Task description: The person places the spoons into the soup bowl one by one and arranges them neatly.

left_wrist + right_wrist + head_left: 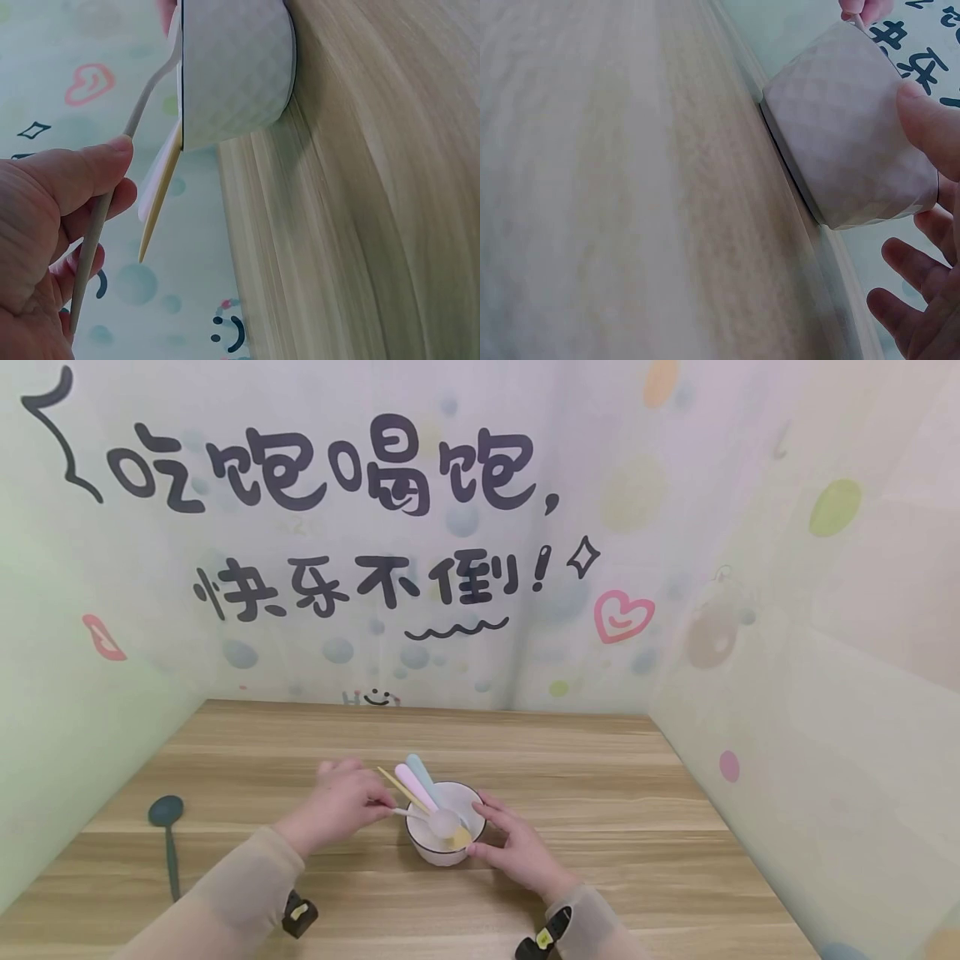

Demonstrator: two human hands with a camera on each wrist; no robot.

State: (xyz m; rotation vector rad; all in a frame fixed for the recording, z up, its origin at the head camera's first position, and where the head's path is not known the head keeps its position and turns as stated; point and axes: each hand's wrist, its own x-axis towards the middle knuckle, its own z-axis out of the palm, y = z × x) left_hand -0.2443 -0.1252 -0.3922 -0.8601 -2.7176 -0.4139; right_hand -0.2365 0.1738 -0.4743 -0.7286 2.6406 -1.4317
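Sheer sleeve cuffs and dark wrist straps sit lowest in the head view, and just beyond them both hands meet at a small white bowl (444,827) standing on the wooden worktop (600,793), near its front middle. The left hand (341,806) pinches the thin handle of a white spoon (435,817) between thumb and fingers (90,169), its scoop resting inside the bowl. The right hand (517,847) lies against the bowl's right side, thumb (930,112) on the quilted wall, the other fingers loosely spread and not clearly closed round it.

Pink, blue and yellow spoon handles (416,781) lean out over the bowl's far rim. The bowl looks like glazed ceramic: stiff, smooth, probably slippery and breakable, best steadied by its wall. The spoon seems light and rigid, best held partway along the handle.

Further left on the worktop, well apart, lies a dark green spoon (167,831). Pastel panels with lettering enclose the worktop.
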